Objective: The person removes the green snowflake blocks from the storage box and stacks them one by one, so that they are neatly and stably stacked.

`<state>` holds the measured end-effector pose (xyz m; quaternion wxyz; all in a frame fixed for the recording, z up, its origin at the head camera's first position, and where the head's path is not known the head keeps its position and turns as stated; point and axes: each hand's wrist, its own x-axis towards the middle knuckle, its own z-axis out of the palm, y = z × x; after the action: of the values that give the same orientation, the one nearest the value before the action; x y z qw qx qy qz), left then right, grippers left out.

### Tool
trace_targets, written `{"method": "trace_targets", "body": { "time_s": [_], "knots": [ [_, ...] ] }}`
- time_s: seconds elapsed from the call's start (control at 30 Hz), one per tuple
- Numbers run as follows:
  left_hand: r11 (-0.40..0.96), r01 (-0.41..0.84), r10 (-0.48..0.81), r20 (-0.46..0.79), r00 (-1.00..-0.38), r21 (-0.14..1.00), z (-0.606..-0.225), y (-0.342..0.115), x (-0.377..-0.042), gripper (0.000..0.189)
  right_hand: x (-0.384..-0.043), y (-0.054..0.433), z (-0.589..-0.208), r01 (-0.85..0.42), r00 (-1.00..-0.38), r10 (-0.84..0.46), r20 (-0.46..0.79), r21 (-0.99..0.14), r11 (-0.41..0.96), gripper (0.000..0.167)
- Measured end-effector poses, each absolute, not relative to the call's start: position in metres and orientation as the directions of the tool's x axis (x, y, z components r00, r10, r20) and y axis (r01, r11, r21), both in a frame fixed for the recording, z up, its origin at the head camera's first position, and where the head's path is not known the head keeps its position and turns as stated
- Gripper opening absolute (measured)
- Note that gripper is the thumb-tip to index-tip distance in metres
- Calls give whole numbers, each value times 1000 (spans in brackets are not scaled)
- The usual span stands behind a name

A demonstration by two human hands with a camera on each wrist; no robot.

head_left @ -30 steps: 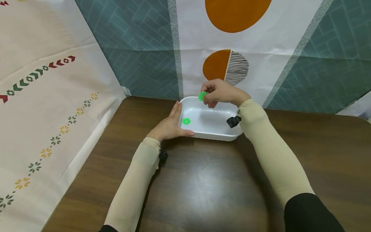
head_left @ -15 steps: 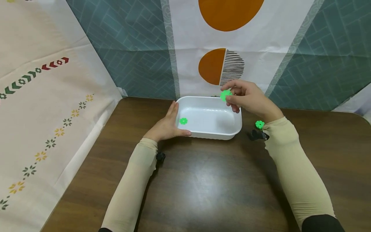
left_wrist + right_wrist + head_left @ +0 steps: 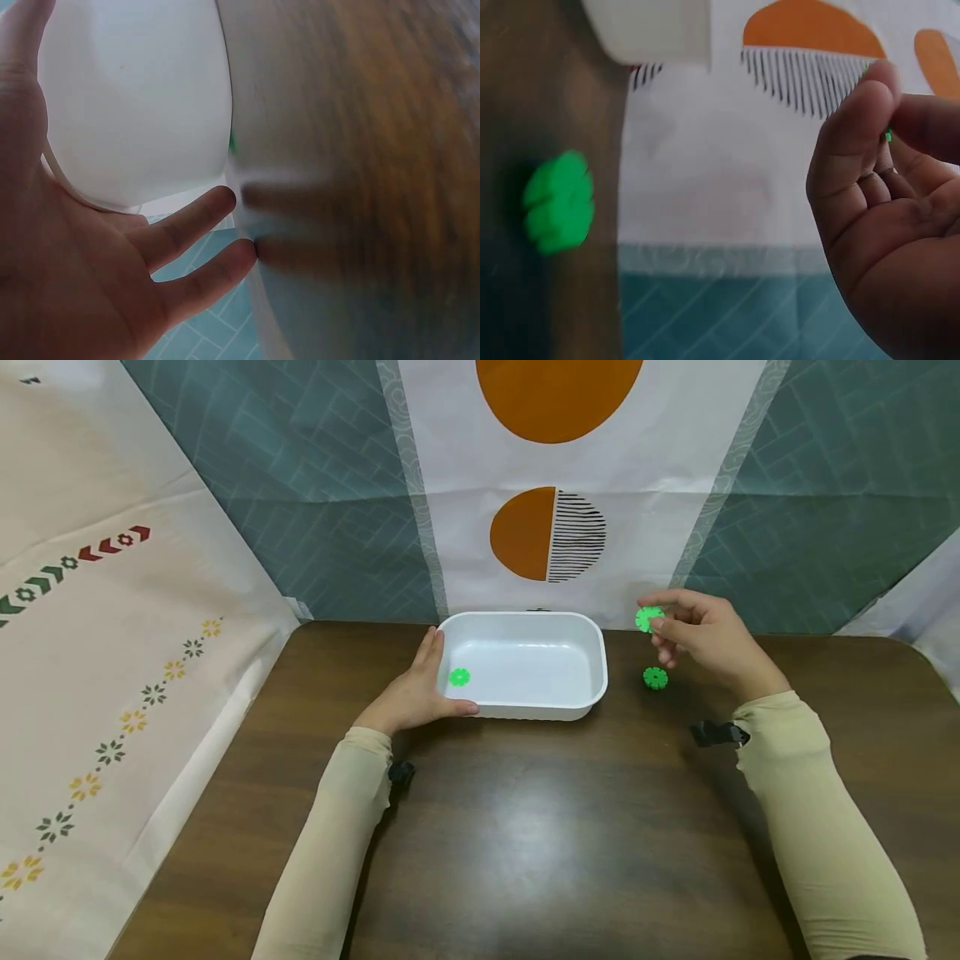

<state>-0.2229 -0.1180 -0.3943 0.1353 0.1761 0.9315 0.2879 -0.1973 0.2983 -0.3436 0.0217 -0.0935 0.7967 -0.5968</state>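
Observation:
A white rectangular tray (image 3: pixel 525 707) stands near the table's back edge. My left hand (image 3: pixel 408 692) rests against its left end, fingers straight and spread along the side, thumb along the front wall. In the left wrist view, the straight fingers (image 3: pixel 196 217) reach past the tray's outer wall (image 3: pixel 142 90). One green notched plastic disc (image 3: pixel 459 677) lies inside the tray, at the left. Right of the tray, my right hand (image 3: pixel 708 635) pinches another green notched disc (image 3: pixel 647 619) between thumb and fingers, above the table. In the right wrist view, the fingers mostly hide that disc.
A small stack of green notched discs (image 3: pixel 655 678) lies on the brown wooden table (image 3: pixel 525 827), just below my right hand. Patterned cloth (image 3: pixel 337 527) hangs behind the table's back edge. A pale embroidered cloth (image 3: pixel 112 693) borders the left side.
My right hand has moved right from above the tray, still pinching the green disc. The discs on the table, first hidden by the arm, now show. The left hand stays at the tray.

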Motion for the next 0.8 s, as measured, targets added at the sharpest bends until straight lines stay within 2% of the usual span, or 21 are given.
{"method": "trace_targets", "body": {
  "time_s": [0.43, 0.63, 0.8],
  "knots": [
    [779, 246, 399, -153, -904, 576, -397, -118, -223, 136, -192, 327, -368, 35, -978, -187, -95, -952, 303, 42],
    [781, 260, 409, -151, -900, 568, -396, -117, -223, 135, -189, 335, -377, 134, -968, -170, -186, -951, 277, 34],
    [784, 255, 405, -156, -901, 566, -395, -117, -223, 135, -191, 341, -385, 163, -948, -212, -237, -935, 316, 34]
  ]
}}
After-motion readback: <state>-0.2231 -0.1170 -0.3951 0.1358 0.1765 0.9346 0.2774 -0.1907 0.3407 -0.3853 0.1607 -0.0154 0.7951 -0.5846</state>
